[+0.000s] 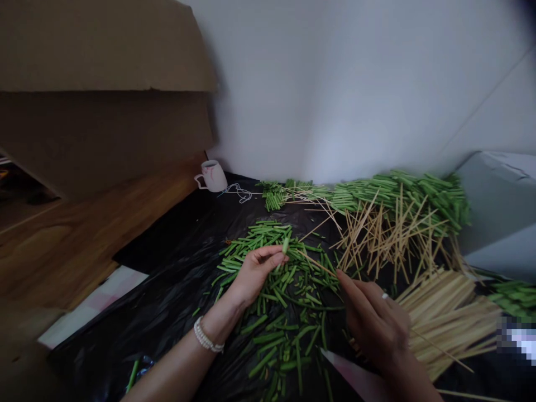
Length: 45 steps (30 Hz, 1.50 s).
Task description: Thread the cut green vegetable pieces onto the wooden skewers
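My left hand (260,269) pinches a short piece of green stem (285,245) upright between thumb and fingers, above a loose pile of cut green stems (268,338). In my right hand (374,321) is a thin wooden skewer (317,263), its tip pointing left toward the held stem piece, with a small gap between them. The lower fingers of the right hand are partly hidden. At the back right lie finished-looking rows of green pieces on skewers (377,245), stacked along the wall. A thick bundle of bare skewers (450,312) rests beside my right hand.
A mug (213,176) and a tangled white cord (242,193) stand at the back left. A large cardboard box (104,128) rises at left. A pale box (502,206) borders the right. Black plastic sheeting (167,312) covers the work surface. More green stems (515,298) lie far right.
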{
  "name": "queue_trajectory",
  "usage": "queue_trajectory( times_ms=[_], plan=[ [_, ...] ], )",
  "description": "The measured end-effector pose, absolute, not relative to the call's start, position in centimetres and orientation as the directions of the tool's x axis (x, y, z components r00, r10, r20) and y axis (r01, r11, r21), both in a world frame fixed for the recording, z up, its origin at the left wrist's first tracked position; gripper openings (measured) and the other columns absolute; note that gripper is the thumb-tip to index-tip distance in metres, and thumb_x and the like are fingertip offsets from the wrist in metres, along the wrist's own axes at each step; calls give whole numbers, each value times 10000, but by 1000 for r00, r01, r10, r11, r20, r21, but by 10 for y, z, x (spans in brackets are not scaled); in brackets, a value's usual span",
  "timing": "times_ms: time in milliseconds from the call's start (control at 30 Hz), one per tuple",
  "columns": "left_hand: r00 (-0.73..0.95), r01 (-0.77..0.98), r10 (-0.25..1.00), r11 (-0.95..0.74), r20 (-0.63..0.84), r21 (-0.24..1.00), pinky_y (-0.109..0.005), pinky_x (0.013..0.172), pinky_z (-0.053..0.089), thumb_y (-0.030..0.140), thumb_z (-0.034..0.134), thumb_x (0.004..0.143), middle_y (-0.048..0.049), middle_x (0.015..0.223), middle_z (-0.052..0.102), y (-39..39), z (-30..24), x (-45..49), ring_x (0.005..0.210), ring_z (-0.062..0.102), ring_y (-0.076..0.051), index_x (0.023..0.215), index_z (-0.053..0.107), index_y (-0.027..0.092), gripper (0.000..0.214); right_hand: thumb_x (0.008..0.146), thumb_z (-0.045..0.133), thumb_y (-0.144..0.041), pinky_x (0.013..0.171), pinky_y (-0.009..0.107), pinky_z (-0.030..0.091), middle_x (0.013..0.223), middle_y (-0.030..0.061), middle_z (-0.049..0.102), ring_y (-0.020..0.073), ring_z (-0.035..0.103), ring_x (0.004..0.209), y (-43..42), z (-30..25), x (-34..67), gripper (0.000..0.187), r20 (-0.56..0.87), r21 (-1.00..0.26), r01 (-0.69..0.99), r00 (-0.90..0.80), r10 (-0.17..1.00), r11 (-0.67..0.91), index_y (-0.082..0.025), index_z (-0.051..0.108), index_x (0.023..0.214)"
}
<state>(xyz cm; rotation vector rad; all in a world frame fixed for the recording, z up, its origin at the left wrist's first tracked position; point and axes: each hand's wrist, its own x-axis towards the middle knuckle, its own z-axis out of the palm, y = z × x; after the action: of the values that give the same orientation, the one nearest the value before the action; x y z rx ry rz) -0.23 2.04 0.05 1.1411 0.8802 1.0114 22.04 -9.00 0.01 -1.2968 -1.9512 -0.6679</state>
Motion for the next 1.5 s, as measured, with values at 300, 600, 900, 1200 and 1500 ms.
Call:
queue_trajectory(
  times_ms=[300,600,900,1200,1500],
  plan=[
    [457,-353,875,342,-159,871,-233,713,451,353,747,753,-65,836,675,18,8,-3,731,563,-119,1021,743,157,332,829,471,-17,617,232,422,864,39,686,113,605,683,-91,-6,218,650,718,69,927,-302,627,368,-181,382,1452],
    [459,-326,877,312,-139,892,-228,710,425,368,732,766,-39,807,674,18,9,-2,719,552,-105,1000,751,179,302,828,451,9,648,237,428,896,48,683,122,597,728,-91,-7,218,671,682,58,917,-325,655,395,-182,359,1464],
    [477,-302,871,290,-120,908,-217,701,398,359,710,791,-25,766,661,16,11,-1,711,536,-97,997,753,184,273,828,446,15,660,243,443,900,54,683,133,608,752,-91,-9,217,676,677,73,912,-343,651,404,-169,340,1469],
    [446,-259,890,228,-93,938,-240,770,393,358,709,791,-25,782,679,17,5,-1,740,544,-115,1001,754,179,280,845,455,11,647,239,414,853,42,663,122,581,726,-90,-7,214,493,683,75,920,-329,652,386,-135,511,1313],
    [440,-172,895,156,-66,973,-256,786,401,369,671,823,-38,818,694,17,0,-2,771,558,-139,1002,752,175,276,862,488,-21,620,259,387,781,50,643,129,542,658,-90,-7,210,307,709,68,921,-315,631,384,-84,584,1146]
  ],
)
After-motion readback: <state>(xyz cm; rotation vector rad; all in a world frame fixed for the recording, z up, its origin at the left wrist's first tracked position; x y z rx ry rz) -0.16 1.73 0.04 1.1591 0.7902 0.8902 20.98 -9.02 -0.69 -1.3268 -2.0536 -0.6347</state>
